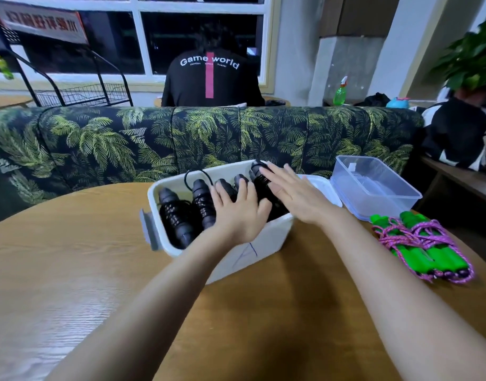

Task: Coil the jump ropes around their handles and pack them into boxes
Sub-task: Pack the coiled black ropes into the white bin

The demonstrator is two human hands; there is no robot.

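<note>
I see both hands flat, fingers straight: L hand (236, 213) & R hand (294, 193) on black ropes (176, 215) in white box (277, 233), green ropes (428, 251) nearby on table (71, 270)

Left hand (237, 213) and right hand (294, 193) touch black ropes (176, 215) in box (264, 243)
</note>
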